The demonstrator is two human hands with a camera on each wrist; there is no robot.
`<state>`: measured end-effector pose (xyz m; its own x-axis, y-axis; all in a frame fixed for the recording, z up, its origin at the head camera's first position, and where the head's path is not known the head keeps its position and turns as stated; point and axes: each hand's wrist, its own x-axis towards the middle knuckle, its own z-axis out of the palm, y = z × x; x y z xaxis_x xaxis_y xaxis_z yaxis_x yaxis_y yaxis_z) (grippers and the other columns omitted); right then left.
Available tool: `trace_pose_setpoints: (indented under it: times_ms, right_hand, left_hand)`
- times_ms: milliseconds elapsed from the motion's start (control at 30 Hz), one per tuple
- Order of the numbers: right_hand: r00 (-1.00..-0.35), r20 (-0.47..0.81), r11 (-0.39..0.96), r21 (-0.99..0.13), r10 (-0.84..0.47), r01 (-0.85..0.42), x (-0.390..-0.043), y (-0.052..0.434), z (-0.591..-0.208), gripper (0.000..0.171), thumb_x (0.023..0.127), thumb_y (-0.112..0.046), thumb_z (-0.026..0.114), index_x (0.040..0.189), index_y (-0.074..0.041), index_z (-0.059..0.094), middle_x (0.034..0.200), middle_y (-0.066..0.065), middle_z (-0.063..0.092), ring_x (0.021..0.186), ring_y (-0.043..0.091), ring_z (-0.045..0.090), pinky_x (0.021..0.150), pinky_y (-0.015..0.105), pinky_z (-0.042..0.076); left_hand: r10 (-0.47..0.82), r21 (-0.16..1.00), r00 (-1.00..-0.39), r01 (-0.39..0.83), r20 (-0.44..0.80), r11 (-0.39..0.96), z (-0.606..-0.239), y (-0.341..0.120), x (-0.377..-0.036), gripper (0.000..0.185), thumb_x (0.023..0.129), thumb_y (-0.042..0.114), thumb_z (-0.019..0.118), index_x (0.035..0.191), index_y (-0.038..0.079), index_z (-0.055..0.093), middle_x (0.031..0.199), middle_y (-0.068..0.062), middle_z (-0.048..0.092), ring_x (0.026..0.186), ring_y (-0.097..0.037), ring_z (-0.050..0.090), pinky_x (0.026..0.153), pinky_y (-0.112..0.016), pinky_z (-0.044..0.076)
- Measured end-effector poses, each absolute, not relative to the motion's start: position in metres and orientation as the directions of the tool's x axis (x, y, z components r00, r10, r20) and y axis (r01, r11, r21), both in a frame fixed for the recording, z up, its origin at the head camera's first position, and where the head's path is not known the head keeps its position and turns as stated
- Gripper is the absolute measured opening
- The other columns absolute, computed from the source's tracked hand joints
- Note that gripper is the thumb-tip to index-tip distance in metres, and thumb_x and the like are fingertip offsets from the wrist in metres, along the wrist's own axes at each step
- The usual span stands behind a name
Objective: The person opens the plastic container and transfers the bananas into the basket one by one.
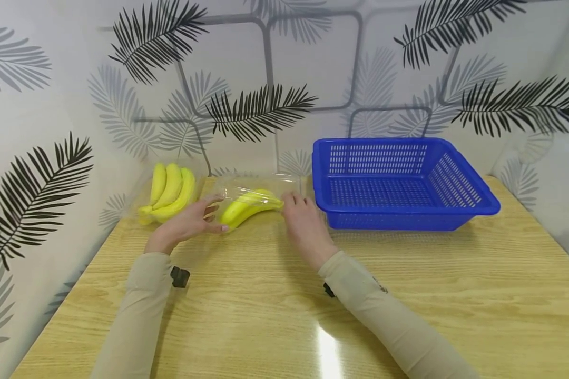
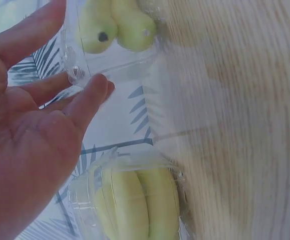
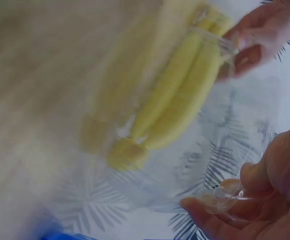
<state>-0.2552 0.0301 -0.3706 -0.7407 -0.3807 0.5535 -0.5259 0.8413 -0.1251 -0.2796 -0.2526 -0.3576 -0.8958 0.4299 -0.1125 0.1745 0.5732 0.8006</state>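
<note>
From the head view I see both of my hands on one clear clamshell pack of bananas (image 1: pixel 250 206), lying toward the far edge of the surface (image 1: pixel 275 295), left of its middle. My left hand (image 1: pixel 189 223) has its grip on the pack's left end, thumb and fingertips pinching the clear plastic corner. My right hand (image 1: pixel 303 221) holds the right end, fingers curled over the clear rim; the right wrist view shows a fingertip and thumb nipping a plastic tab.

I judge the work to be at an early stage: the pack sits on the surface, not lifted, and the blue basket (image 1: pixel 455 210) near the far right corner holds nothing that I can see. A second banana pack (image 1: pixel 170 192) lies untouched in the far left corner, just beside the first.

The plastic is nearly invisible, so I cannot tell whether the lid is closed or opening. Both wrist views are blurred, and the basket's near wall hides part of its floor.
</note>
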Motion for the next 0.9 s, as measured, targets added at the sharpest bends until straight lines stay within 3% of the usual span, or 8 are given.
trace_pose_setpoints:
  times_ms: [100,267,400,500,700,900]
  right_hand:
    - [-0.732,0.575,0.843,-0.129,-0.366,-0.523,-0.254,0.032,-0.364,0.025,0.085,0.011,0.063,0.106,0.001,0.053,0.099,0.014,0.059,0.076,0.032,0.056,0.068,0.040,0.051]
    - [-0.741,0.554,0.830,-0.149,-0.381,-0.538,-0.255,0.033,-0.359,0.025,0.094,-0.008,0.067,0.115,0.001,0.058,0.110,0.013,0.061,0.087,0.032,0.058,0.077,0.039,0.050]
    - [-0.773,0.551,0.811,-0.269,-0.313,-0.520,-0.256,0.036,-0.357,0.032,0.096,-0.013,0.066,0.124,-0.001,0.058,0.122,0.015,0.056,0.100,0.031,0.056,0.087,0.039,0.050]
    - [-0.774,0.584,0.790,-0.344,-0.243,-0.507,-0.259,0.039,-0.355,0.032,0.095,-0.015,0.067,0.124,-0.003,0.060,0.117,0.014,0.051,0.099,0.029,0.051,0.083,0.037,0.050]
    - [-0.763,0.619,0.804,-0.349,-0.189,-0.482,-0.262,0.043,-0.354,0.036,0.094,-0.023,0.069,0.126,-0.007,0.062,0.092,0.008,0.048,0.079,0.024,0.046,0.066,0.033,0.043]
    - [-0.776,0.601,0.783,-0.383,-0.191,-0.490,-0.264,0.045,-0.350,0.049,0.095,-0.020,0.068,0.138,-0.005,0.051,0.092,0.010,0.057,0.072,0.022,0.052,0.062,0.034,0.048]
  left_hand:
    - [0.435,0.801,-0.895,0.187,-0.100,0.569,-0.357,-0.254,-0.281,0.087,0.090,0.013,0.073,0.155,-0.001,0.017,0.161,-0.021,0.010,0.142,-0.046,0.020,0.114,-0.052,0.025]
    - [0.423,0.801,-0.899,0.166,-0.117,0.575,-0.358,-0.254,-0.283,0.089,0.090,0.016,0.073,0.156,0.001,0.015,0.161,-0.020,0.011,0.143,-0.044,0.020,0.114,-0.052,0.025]
    - [0.403,0.795,-0.907,0.155,-0.120,0.586,-0.359,-0.254,-0.284,0.090,0.089,0.018,0.074,0.156,0.004,0.015,0.159,-0.023,0.016,0.142,-0.045,0.023,0.113,-0.052,0.026]
    - [0.399,0.797,-0.910,0.158,-0.112,0.583,-0.361,-0.254,-0.285,0.092,0.089,0.018,0.074,0.157,0.007,0.013,0.159,-0.025,0.015,0.142,-0.044,0.024,0.113,-0.052,0.026]
    - [0.401,0.797,-0.909,0.156,-0.116,0.584,-0.363,-0.254,-0.286,0.088,0.092,0.019,0.071,0.158,0.009,0.013,0.159,-0.024,0.014,0.142,-0.045,0.023,0.112,-0.053,0.027]
    - [0.398,0.782,-0.912,0.174,-0.101,0.598,-0.366,-0.254,-0.288,0.083,0.093,0.020,0.069,0.157,0.007,0.016,0.161,-0.019,0.012,0.143,-0.043,0.022,0.112,-0.053,0.028]
